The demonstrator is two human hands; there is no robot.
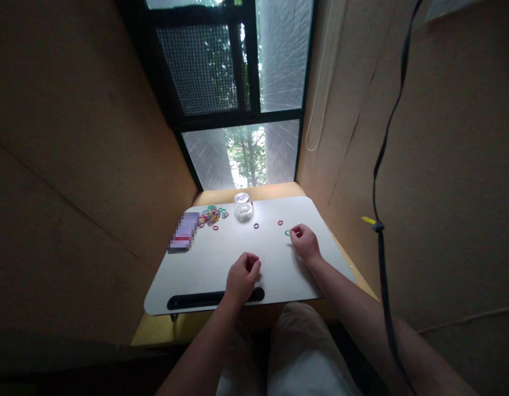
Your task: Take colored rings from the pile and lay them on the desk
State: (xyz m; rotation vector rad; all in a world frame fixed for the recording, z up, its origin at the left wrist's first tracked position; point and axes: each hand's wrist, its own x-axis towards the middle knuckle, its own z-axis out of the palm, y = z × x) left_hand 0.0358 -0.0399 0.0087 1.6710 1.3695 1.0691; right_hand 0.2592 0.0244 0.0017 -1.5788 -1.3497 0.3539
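Observation:
My right hand (305, 242) is over the right part of the white table (205, 269), with thumb and fingertips pinched on a small green hair tie (288, 233). Just beyond it a red hair tie (280, 223) lies on the tabletop, and a dark purple hair tie (256, 226) lies further left. My left hand (243, 275) is closed near the front edge, its fingers curled towards the thumb. Whether anything is in that hand I cannot make out. A heap of mixed-colour hair ties (212, 215) is at the back left, with one red tie (215, 227) apart in front.
A clear round container (243, 209) stands at the table's back. On the left edge lies a phone-like flat object (183, 231), blurred. A black bar (197, 300) runs along the front edge. A dark cord (380, 242) hangs at right, before my right forearm. Walls flank the table.

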